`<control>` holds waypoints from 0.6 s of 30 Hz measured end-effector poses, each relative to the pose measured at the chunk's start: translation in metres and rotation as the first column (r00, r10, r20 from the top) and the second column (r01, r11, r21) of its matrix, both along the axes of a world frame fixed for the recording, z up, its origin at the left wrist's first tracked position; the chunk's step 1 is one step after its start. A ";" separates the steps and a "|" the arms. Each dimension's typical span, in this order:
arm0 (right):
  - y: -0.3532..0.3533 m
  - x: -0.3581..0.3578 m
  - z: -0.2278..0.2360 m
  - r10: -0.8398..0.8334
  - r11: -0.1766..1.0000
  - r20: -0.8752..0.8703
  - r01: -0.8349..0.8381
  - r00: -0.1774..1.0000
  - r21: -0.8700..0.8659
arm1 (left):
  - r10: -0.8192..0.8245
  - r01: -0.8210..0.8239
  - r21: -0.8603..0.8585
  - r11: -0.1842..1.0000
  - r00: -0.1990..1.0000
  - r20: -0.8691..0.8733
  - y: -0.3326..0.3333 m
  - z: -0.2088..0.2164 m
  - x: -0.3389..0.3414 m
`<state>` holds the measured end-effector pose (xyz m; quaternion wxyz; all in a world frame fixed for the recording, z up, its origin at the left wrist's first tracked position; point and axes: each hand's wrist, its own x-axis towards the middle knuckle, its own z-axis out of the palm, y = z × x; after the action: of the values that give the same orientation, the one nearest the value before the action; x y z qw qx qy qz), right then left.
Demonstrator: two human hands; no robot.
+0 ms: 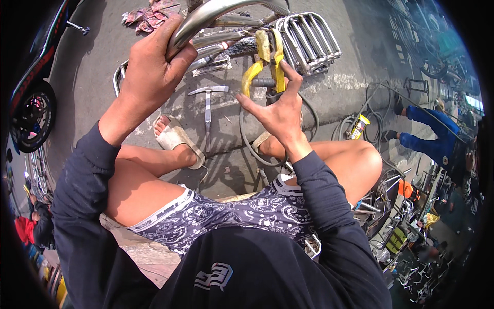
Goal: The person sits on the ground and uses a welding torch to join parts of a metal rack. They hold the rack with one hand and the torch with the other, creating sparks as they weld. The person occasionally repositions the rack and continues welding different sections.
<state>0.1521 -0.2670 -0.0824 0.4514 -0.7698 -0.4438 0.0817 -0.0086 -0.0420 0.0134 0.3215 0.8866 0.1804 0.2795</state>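
Observation:
In my left hand (154, 72) is a thick, curved bare-metal tube (206, 23), part of a tubular frame that reaches past the top edge. My fingers wrap round its left end. My right hand (280, 110) holds a yellow spring clamp (278, 49), apparently a welding clamp, with thumb and fingers spread about its handles. Its jaws point up toward the metal tubes; whether they bite on one I cannot tell. A grey cable (315, 116) loops below that hand. A chipping hammer (208, 105) lies on the ground between my feet.
Shiny tubular racks (309, 44) lie beyond my right hand, and a crumpled patterned rag (152, 16) at the far left. A motorcycle wheel (33, 116) stands at the left. Coiled cable and a yellow packet (358, 126) are at right, near a person in blue trousers (429, 134).

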 end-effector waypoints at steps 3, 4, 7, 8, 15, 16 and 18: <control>0.003 0.001 -0.001 0.001 1.000 0.012 -0.001 1.000 0.001 | -0.007 0.007 0.018 1.000 1.000 0.030 0.000 -0.003 0.000; 0.003 0.001 0.000 0.003 1.000 0.009 -0.003 1.000 0.012 | -0.013 0.012 0.029 1.000 0.999 0.046 0.001 -0.004 0.000; 0.003 -0.001 0.002 -0.015 1.000 -0.080 0.015 0.997 -0.006 | -0.019 0.017 0.048 0.999 0.999 0.045 0.001 -0.007 -0.002; 0.003 -0.001 0.003 -0.023 1.000 -0.105 0.021 0.994 -0.022 | -0.012 0.010 0.052 0.999 0.999 0.044 0.001 -0.007 -0.002; 0.008 0.000 0.004 -0.005 1.000 -0.016 0.005 1.000 -0.022 | -0.016 0.015 0.054 0.998 1.000 0.017 0.002 -0.006 -0.001; 0.008 0.000 0.004 -0.002 1.000 -0.010 0.002 1.000 -0.004 | -0.015 0.014 0.054 0.998 1.000 0.011 0.002 -0.006 -0.001; 0.008 0.000 0.004 0.003 1.000 -0.042 -0.003 0.999 -0.017 | -0.009 0.009 0.050 0.999 1.000 -0.009 0.003 -0.007 -0.002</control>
<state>0.1517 -0.2592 -0.0786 0.4540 -0.7710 -0.4348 0.1021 -0.0104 -0.0391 0.0064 0.2995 0.8964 0.1708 0.2784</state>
